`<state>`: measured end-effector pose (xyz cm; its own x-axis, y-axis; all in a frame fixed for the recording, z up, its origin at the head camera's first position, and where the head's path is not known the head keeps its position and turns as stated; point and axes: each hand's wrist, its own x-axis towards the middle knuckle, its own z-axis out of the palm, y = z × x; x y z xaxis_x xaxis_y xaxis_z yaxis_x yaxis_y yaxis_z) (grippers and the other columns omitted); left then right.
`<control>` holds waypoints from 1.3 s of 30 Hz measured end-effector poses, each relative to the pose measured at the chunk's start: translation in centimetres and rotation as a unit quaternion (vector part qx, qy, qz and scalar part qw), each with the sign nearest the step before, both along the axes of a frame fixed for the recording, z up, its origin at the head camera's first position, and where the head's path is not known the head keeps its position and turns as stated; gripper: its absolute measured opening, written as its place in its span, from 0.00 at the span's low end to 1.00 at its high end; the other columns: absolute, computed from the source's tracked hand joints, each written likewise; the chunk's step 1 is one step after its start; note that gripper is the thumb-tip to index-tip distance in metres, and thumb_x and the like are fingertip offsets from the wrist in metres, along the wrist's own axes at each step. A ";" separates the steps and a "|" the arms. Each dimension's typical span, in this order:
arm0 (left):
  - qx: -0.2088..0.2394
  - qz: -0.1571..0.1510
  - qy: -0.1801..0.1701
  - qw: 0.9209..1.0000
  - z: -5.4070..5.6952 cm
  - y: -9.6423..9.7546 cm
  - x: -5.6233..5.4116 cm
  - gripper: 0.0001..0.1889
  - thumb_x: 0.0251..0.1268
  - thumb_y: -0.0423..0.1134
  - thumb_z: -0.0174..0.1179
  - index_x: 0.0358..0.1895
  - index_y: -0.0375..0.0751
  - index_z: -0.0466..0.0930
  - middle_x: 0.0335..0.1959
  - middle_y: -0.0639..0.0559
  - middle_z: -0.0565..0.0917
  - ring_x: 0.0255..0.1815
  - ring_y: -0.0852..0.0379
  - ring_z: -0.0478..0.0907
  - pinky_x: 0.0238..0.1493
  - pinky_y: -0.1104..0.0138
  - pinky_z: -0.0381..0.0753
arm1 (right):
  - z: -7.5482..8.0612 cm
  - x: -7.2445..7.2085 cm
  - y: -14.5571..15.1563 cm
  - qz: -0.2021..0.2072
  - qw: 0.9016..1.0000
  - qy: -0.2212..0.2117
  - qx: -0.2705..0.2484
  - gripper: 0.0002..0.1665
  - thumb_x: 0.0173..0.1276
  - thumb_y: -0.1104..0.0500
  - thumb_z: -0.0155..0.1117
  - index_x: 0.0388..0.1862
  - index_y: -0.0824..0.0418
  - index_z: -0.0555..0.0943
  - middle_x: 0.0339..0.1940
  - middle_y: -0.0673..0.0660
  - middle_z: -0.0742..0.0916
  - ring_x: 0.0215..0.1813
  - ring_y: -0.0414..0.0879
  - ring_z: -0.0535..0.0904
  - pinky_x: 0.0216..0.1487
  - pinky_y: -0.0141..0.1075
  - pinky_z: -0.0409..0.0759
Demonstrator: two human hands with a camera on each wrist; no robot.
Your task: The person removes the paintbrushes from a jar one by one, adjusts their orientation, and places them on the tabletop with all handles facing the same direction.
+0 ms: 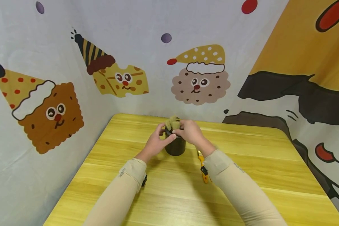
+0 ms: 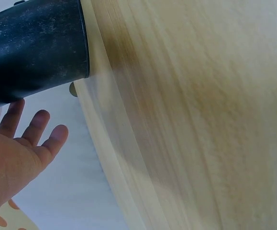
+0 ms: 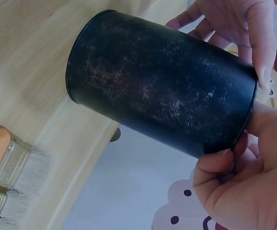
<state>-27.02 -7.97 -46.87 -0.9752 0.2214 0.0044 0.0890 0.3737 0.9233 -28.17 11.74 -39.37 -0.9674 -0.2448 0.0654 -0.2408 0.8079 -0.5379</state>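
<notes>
A black cylindrical can stands upright on the table, its dark side scuffed in the right wrist view. A crumpled-looking olive-beige thing pokes out of its top; its kind is unclear. My left hand holds the can near the rim, thumb on the near side. In the left wrist view, several spread fingers lie by the can's side. My right hand holds the rim on the other side, its fingers curled against the outside. The right thumb's tip is hidden in the right wrist view.
Paintbrushes with orange handles and metal ferrules lie on the wooden table to the right of the can, partly under my right forearm. A cloth printed with cartoon biscuits and cheese hangs behind the table's far edge.
</notes>
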 end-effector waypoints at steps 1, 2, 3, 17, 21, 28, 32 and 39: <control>0.001 0.000 0.000 1.000 0.0 0.0 0.0 0.49 0.62 0.81 0.62 0.83 0.72 0.55 0.81 0.47 0.70 0.83 0.39 0.66 0.76 0.36 0.71 | 0.0 0.0 0.1 0.005 1.000 -0.003 -0.009 0.16 0.76 0.48 0.73 0.36 0.57 0.80 0.29 0.52 0.85 0.26 0.43 0.77 0.27 0.34 0.72; 0.002 0.000 0.000 1.000 0.0 0.0 0.0 0.49 0.62 0.80 0.62 0.83 0.72 0.55 0.81 0.47 0.70 0.83 0.39 0.66 0.76 0.36 0.71 | 0.0 0.0 0.2 0.011 1.000 -0.005 -0.014 0.16 0.76 0.49 0.73 0.36 0.57 0.79 0.27 0.52 0.83 0.25 0.43 0.75 0.27 0.34 0.71; 0.003 -0.001 0.000 1.000 0.0 0.0 0.0 0.49 0.62 0.80 0.62 0.83 0.72 0.55 0.81 0.47 0.71 0.83 0.39 0.66 0.76 0.36 0.71 | 0.0 -0.1 0.3 0.016 1.000 -0.008 -0.022 0.16 0.77 0.50 0.73 0.35 0.57 0.79 0.25 0.51 0.81 0.24 0.43 0.73 0.26 0.34 0.70; -0.004 0.002 0.001 1.000 0.1 0.0 0.2 0.49 0.64 0.78 0.62 0.85 0.70 0.54 0.81 0.45 0.70 0.82 0.38 0.66 0.76 0.36 0.71 | 0.2 0.1 1.8 0.002 0.994 -0.029 -0.108 0.17 0.77 0.45 0.71 0.50 0.57 0.81 0.52 0.58 0.91 0.50 0.51 0.87 0.47 0.44 0.84; -0.003 0.002 0.004 1.000 0.1 0.1 0.2 0.49 0.64 0.78 0.63 0.85 0.69 0.55 0.81 0.44 0.70 0.82 0.38 0.66 0.76 0.36 0.71 | 1.1 0.1 2.7 -0.005 0.984 -0.011 -0.175 0.18 0.77 0.43 0.71 0.46 0.56 0.80 0.39 0.60 0.90 0.36 0.50 0.77 0.37 0.40 0.74; 0.001 0.009 0.000 1.000 0.0 0.1 0.2 0.47 0.65 0.76 0.64 0.84 0.71 0.56 0.81 0.44 0.71 0.82 0.38 0.66 0.77 0.36 0.70 | 3.6 0.4 4.2 -0.017 0.961 0.016 -0.276 0.16 0.76 0.45 0.72 0.42 0.56 0.83 0.31 0.50 0.91 0.37 0.47 0.81 0.40 0.37 0.79; 0.000 0.009 0.003 1.000 0.0 0.1 0.3 0.47 0.64 0.76 0.64 0.84 0.71 0.56 0.81 0.44 0.71 0.82 0.38 0.67 0.76 0.36 0.71 | 4.8 0.7 5.4 -0.039 0.951 0.007 -0.306 0.17 0.76 0.45 0.72 0.48 0.57 0.84 0.34 0.42 0.92 0.39 0.44 0.85 0.45 0.36 0.84; 0.001 0.007 0.009 1.000 0.1 0.0 0.3 0.48 0.63 0.79 0.63 0.83 0.72 0.56 0.81 0.46 0.71 0.82 0.39 0.67 0.77 0.37 0.71 | 6.1 1.7 8.7 -0.070 0.942 0.003 -0.329 0.20 0.78 0.44 0.69 0.51 0.59 0.84 0.37 0.42 0.91 0.42 0.43 0.86 0.46 0.31 0.87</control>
